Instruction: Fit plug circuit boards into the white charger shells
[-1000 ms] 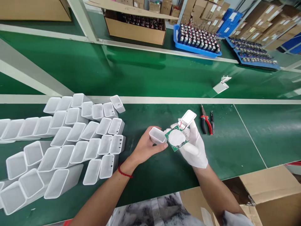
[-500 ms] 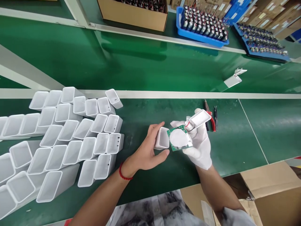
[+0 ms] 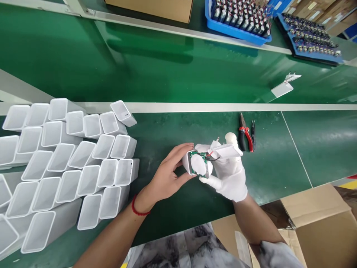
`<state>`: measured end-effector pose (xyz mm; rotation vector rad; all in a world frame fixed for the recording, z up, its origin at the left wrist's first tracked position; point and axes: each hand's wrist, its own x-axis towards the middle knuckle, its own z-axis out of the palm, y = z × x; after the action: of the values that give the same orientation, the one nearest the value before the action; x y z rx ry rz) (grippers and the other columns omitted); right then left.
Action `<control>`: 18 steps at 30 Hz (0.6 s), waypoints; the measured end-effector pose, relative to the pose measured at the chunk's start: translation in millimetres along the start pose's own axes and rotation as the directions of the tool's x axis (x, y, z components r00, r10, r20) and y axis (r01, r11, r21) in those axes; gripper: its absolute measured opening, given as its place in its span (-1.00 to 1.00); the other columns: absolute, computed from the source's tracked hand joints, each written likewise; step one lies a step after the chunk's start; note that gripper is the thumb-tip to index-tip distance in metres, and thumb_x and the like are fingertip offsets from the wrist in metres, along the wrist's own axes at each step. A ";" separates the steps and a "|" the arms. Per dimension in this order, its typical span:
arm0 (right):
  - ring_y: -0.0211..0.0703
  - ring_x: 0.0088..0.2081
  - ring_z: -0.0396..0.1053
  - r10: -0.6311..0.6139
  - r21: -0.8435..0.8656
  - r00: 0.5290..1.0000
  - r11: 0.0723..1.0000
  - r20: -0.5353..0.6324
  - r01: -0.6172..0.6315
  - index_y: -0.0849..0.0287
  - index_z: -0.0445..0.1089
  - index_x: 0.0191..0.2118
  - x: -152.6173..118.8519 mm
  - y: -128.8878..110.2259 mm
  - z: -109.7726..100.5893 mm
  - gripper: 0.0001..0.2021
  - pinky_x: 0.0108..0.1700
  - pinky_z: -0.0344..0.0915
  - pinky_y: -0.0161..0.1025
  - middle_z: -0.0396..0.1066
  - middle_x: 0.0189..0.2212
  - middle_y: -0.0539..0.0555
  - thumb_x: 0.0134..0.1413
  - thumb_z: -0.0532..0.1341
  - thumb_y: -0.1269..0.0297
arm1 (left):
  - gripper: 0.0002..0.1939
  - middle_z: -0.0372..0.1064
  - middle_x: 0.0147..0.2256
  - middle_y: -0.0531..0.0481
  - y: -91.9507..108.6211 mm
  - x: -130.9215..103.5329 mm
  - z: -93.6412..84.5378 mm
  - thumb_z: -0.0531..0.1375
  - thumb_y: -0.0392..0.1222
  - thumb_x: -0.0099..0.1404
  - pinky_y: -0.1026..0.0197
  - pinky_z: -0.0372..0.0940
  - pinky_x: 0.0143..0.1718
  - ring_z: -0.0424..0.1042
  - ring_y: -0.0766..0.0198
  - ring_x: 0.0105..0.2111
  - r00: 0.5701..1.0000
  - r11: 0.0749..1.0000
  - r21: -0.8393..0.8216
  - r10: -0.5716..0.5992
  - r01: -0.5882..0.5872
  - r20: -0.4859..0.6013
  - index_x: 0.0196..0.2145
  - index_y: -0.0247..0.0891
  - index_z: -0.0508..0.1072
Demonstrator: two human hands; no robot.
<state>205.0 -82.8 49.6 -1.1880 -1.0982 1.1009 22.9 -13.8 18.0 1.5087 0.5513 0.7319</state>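
Rows of white cups [image 3: 68, 186] lie on the green bench [image 3: 279, 163], left of the left fingers and well apart from them, their open mouths facing the person. A carton [image 3: 150, 7] sits on the shelf far above the left fingers. The left hand [image 3: 166, 178], bare, with a red bracelet [image 3: 138, 208] at its wrist, grips one cup [image 3: 186, 163]: fingers bent over the top, thumb along the lower side. At that cup's mouth, between both hands' fingers, is the green board [image 3: 202, 155] bearing a white disc [image 3: 198, 165]; how deep it sits cannot be told. The right hand [image 3: 228, 176], in a white glove, pinches the board, thumb at the lower edge and a finger at the upper. A white cap [image 3: 227, 150] lies against the other right fingers, red and black wires [image 3: 211, 153] running between it and the board. Beyond the right fingers, to their right, lie red-and-black pliers [image 3: 244, 133] with tweezers [image 3: 253, 134] just beside. A blue tray [image 3: 237, 32] is high above the right fingers; an open box [image 3: 326, 238] stands below and right of them.
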 end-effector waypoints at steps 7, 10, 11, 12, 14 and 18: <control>0.01 0.13 0.36 -0.047 -0.097 0.998 0.994 0.049 0.051 -0.28 -0.07 0.33 1.3 -4.7 2.1 -0.12 0.35 -0.06 0.25 0.44 0.02 0.01 0.00 0.42 0.22 | -0.35 0.11 0.25 -0.08 -0.9 -0.7 0.2 0.29 -0.22 0.27 0.12 0.44 -0.01 0.20 0.02 0.21 1.000 1.000 0.007 -0.007 0.007 -0.001 0.24 0.11 0.19; -0.02 0.05 0.42 -0.130 -0.175 0.990 0.975 0.053 0.137 -0.30 -0.05 0.32 2.8 -6.6 2.4 -0.10 0.34 -0.03 0.23 0.47 -0.04 -0.02 -0.03 0.43 0.35 | -0.35 0.11 0.24 -0.09 -0.2 -0.6 0.0 0.29 -0.23 0.27 0.11 0.44 -0.01 0.21 0.01 0.21 1.000 1.000 0.012 -0.011 0.011 -0.005 0.24 0.11 0.19; -0.04 0.03 0.43 -0.152 -0.188 0.986 0.969 0.075 0.164 -0.31 -0.08 0.33 2.8 -6.6 2.4 -0.09 0.33 0.00 0.22 0.48 -0.05 -0.02 -0.01 0.41 0.38 | -0.35 0.11 0.24 -0.09 0.1 -0.5 -0.1 0.29 -0.23 0.27 0.11 0.44 -0.01 0.21 0.01 0.21 1.000 1.000 0.017 -0.012 0.012 -0.004 0.24 0.10 0.19; -0.06 0.02 0.43 -0.165 -0.198 0.982 0.963 0.096 0.182 -0.31 -0.12 0.34 2.4 -6.2 2.4 -0.08 0.32 0.03 0.20 0.47 -0.04 -0.01 0.01 0.39 0.40 | -0.36 0.11 0.24 -0.09 0.4 -0.4 -0.3 0.29 -0.23 0.27 0.12 0.45 -0.01 0.21 0.01 0.21 1.000 1.000 0.020 -0.011 0.011 -0.004 0.24 0.10 0.19; -0.09 0.04 0.42 -0.178 -0.229 0.977 0.952 0.118 0.201 -0.33 -0.19 0.36 0.8 -4.9 2.5 -0.08 0.29 0.10 0.15 0.44 0.00 0.01 0.07 0.35 0.41 | -0.36 0.11 0.24 -0.10 0.8 -0.3 -0.5 0.28 -0.24 0.28 0.12 0.44 -0.01 0.21 0.01 0.21 1.000 1.000 0.023 -0.008 0.008 0.000 0.24 0.09 0.19; -0.12 0.09 0.38 -0.182 -0.279 0.977 0.938 0.109 0.206 -0.36 -0.21 0.37 -2.3 -2.5 2.8 -0.07 0.26 0.16 0.08 0.39 0.06 0.00 0.07 0.34 0.42 | -0.36 0.12 0.24 -0.10 0.8 -0.5 -0.3 0.28 -0.24 0.28 0.12 0.44 -0.01 0.21 0.02 0.20 1.000 1.000 0.031 -0.001 0.001 -0.001 0.25 0.08 0.19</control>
<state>202.1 -84.8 52.2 -1.2365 -1.4464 0.8612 22.3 -14.0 18.8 1.5373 0.5664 0.7267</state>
